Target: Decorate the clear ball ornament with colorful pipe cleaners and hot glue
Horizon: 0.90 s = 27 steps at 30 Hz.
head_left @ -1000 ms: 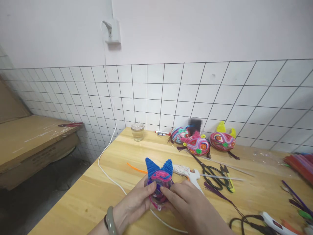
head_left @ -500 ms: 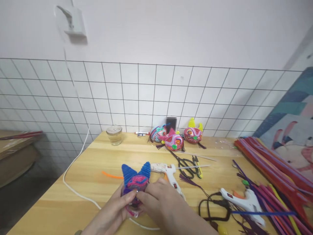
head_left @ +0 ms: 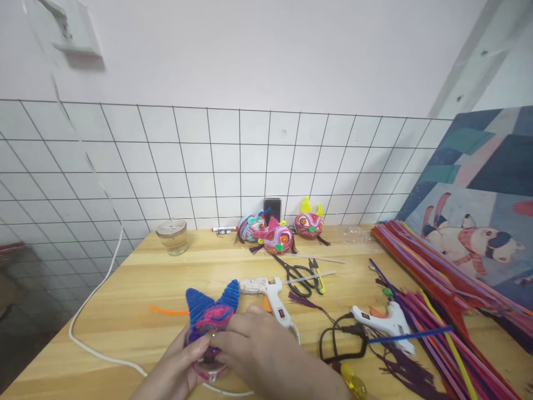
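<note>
A round pipe-cleaner animal ornament (head_left: 214,316) with two blue pointed ears and pink, red and purple coils sits low in the middle of the head view. My left hand (head_left: 187,355) wraps its left side, thumb pressed on the front. My right hand (head_left: 250,339) is closed against the ornament's right side, its fingertips pinching at the front beside my left thumb. Whatever small piece lies between those fingertips is hidden. Just beyond my right hand lies a white glue gun (head_left: 275,297) with a glue stick in its back. An orange pipe cleaner (head_left: 169,311) rests left of the ornament.
Several finished ornaments (head_left: 278,239) stand by the tiled wall, near a lidded glass jar (head_left: 172,238). Scissors (head_left: 300,279) lie behind the glue gun. On the right are a second glue gun (head_left: 387,323), purple tassels (head_left: 408,369) and pipe-cleaner bundles (head_left: 420,261). A white cable (head_left: 89,347) crosses the left.
The camera has turned to the right, so everything sits further left in view. Both hands stay on the ornament, with little visible change in their grip.
</note>
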Motion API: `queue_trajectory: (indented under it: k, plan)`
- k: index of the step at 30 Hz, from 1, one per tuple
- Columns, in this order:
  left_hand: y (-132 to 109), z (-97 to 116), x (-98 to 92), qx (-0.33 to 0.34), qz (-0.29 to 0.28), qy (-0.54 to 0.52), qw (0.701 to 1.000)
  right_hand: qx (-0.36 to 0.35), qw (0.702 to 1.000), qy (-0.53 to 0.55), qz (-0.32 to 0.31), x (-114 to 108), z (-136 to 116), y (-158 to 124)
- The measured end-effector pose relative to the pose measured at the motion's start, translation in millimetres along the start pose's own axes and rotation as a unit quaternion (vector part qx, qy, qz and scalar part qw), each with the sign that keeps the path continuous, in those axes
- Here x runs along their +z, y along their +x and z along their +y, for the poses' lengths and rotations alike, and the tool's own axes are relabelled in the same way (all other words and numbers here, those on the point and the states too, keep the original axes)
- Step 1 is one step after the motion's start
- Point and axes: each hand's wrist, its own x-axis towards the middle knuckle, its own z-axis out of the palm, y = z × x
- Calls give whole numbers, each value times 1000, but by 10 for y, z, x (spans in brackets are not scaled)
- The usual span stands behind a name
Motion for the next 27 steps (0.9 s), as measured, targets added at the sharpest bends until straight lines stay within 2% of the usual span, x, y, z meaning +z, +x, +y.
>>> queue_trajectory:
  k: [4,10,19,27]
  plan:
    - [-5,16,13,3,-2,-4,1000,33,998,50,-19,-76,-9,12]
    - [-11,28,25,14,1,0,1000,90,987,135,-6,-150,-33,28]
    - [-6,27,20,16,4,18,1000,99,986,134,-11,-114,-43,29]
    - [8,13,-11,19,-10,32,999,110,987,118,23,-73,-45,7]
